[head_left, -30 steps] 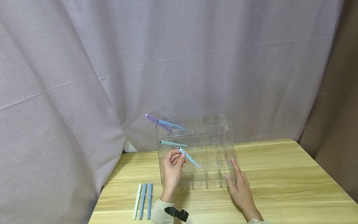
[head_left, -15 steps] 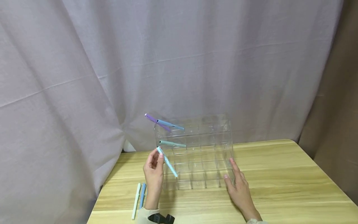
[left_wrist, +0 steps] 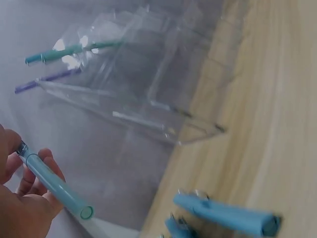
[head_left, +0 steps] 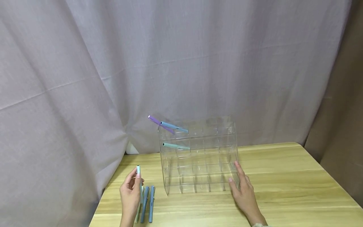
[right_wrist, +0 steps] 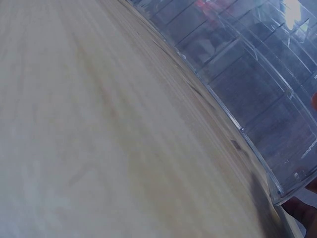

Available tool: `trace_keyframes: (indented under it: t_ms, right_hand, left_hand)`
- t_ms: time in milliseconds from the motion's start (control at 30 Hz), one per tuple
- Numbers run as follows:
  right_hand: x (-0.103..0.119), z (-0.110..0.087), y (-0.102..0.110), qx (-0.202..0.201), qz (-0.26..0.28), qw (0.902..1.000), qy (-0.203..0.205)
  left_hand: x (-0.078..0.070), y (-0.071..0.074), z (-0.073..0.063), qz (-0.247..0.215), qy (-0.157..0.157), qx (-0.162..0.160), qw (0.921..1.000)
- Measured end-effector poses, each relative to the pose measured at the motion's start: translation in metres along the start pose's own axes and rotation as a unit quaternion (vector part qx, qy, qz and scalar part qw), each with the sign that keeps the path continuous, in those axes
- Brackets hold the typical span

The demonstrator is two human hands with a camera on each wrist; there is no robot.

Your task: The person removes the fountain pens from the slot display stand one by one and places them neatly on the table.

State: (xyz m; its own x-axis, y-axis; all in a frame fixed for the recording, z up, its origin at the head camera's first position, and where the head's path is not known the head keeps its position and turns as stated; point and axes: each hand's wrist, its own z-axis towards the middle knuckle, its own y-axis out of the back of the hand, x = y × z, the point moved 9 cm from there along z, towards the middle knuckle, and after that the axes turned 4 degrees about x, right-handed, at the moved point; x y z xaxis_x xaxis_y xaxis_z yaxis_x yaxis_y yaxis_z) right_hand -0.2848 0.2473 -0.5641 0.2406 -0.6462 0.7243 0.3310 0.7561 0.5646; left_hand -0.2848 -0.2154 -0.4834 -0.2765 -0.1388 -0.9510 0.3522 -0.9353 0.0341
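Observation:
My left hand (head_left: 130,193) pinches a light blue capped pen (left_wrist: 57,186) between thumb and fingers, held above the table's left part. Just below it lie a pale green pen (head_left: 137,215), partly hidden behind the hand, and two blue pens (head_left: 145,205) side by side. With the thumb in front and fingers along the outside, my right hand (head_left: 244,195) holds the right side wall of a clear tiered organizer (head_left: 199,179). A purple pen (head_left: 154,119) and a blue pen (head_left: 168,125) lean in its top row; a green pen (head_left: 175,146) leans one row lower.
The organizer stands on a wood-grain table (head_left: 272,176), made of several small compartments in stepped rows. Behind it hangs a grey curtain (head_left: 198,63), which also covers the table's left edge. A brown curtain (head_left: 340,126) hangs at the right.
My left hand has carried the light blue pen from the organizer's front leftward and down, over the pens on the table. The pen has turned from slanting to nearly upright. My right hand stays put.

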Motion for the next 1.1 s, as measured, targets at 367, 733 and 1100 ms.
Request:
trace_keyframes:
  t_ms: [367, 733, 1100]
  right_hand:
    - [0.003, 0.001, 0.002, -0.008, 0.002, 0.9999, 0.012]
    - [0.004, -0.001, 0.002, -0.009, 0.003, 0.9998, 0.017]
    - [0.001, -0.001, 0.002, -0.011, 0.002, 0.9999, 0.005]
  left_hand:
    - [0.025, 0.028, -0.006, 0.109, -0.008, -0.037, 0.9933]
    - [0.069, 0.054, -0.008, 0.282, 0.063, -0.035, 0.9568]
    - [0.086, 0.049, 0.001, 0.372, 0.078, 0.029, 0.9245]
